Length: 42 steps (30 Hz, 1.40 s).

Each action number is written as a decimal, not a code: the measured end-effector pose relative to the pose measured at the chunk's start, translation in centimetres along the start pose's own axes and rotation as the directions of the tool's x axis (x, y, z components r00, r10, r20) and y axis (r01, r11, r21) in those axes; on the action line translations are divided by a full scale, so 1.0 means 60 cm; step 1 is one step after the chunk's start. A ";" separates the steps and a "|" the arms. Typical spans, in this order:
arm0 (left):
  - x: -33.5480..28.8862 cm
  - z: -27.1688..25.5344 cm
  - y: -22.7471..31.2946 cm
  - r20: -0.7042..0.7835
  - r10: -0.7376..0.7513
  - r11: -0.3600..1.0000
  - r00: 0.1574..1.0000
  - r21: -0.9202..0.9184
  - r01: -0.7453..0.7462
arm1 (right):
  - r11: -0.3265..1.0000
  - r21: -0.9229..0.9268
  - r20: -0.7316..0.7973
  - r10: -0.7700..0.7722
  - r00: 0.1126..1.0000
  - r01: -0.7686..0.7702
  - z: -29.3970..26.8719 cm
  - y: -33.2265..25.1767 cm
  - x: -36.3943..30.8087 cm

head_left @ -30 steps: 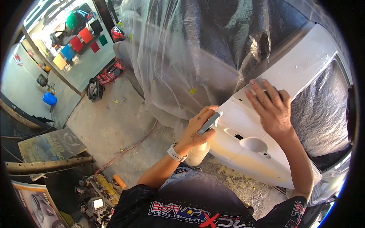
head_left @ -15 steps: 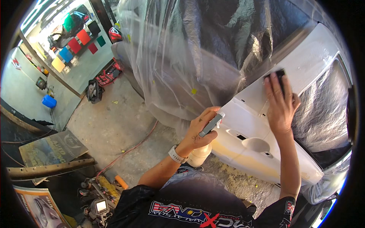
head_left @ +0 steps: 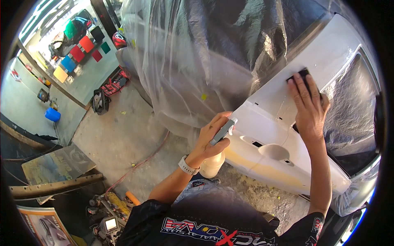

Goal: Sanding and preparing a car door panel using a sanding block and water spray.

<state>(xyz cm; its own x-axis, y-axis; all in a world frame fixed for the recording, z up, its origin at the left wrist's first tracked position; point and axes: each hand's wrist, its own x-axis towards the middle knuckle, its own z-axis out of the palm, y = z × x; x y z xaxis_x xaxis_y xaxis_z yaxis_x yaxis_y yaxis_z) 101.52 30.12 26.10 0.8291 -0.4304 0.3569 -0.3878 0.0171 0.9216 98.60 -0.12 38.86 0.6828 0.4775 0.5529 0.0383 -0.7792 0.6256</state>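
Note:
My left hand [head_left: 208,138] is closed round the neck of a pale spray bottle [head_left: 213,165] with a grey and white trigger head [head_left: 223,132]. It sits at the near left edge of a white and grey car door panel [head_left: 328,47], which has a yellowish patch low down. Flat on the upper part of that panel, my right hand [head_left: 310,108] presses a black sanding pad [head_left: 303,74]; fingers stretch over the pad and partly cover it. Wet-looking drops and streaks show on the panel near this hand.
Clear plastic sheeting [head_left: 184,82] drapes the car beyond the panel, and shiny film [head_left: 349,106] covers the window opening. A red hose [head_left: 141,162] crosses the concrete floor. Tools and a lit lamp [head_left: 110,224] lie at lower left; a black bag [head_left: 99,101] stands farther off.
My right hand has slid the pad a little to the right across the panel, toward the window opening. The left hand keeps its hold on the spray bottle. The whole view has shifted slightly.

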 end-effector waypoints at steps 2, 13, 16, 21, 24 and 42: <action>0.006 0.004 -0.001 0.007 0.011 0.998 1.000 0.069 -0.011 | 0.988 -0.085 -0.019 0.130 0.991 -0.131 0.001 -0.005 -0.004; 0.004 0.000 0.001 -0.003 -0.008 0.999 1.000 0.043 0.008 | 0.998 0.062 0.015 -0.027 1.000 0.027 0.020 0.004 0.024; 0.002 0.002 0.003 -0.002 0.000 0.999 1.000 0.033 0.000 | 0.978 -0.122 -0.048 0.165 0.985 -0.170 -0.012 0.065 0.050; 0.002 0.004 0.003 -0.004 0.015 0.999 1.000 0.038 -0.015 | 0.993 0.090 0.002 -0.076 0.997 0.076 0.032 -0.040 0.012; 0.005 0.001 0.007 0.006 0.029 0.999 1.000 0.020 -0.029 | 0.949 0.146 -0.045 -0.276 0.960 0.279 0.043 -0.090 0.007; 0.003 0.007 0.004 0.016 -0.001 0.999 1.000 0.038 0.000 | 0.916 0.123 0.003 -0.386 0.922 0.383 0.015 0.002 -0.067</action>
<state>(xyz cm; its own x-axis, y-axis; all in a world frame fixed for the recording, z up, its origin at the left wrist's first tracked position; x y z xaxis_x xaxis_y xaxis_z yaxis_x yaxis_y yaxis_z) 101.37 29.67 26.33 0.8229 -0.4445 0.3539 -0.4030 -0.0175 0.9150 96.56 -2.50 36.21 0.6176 0.7400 0.2665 0.3861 -0.5804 0.7169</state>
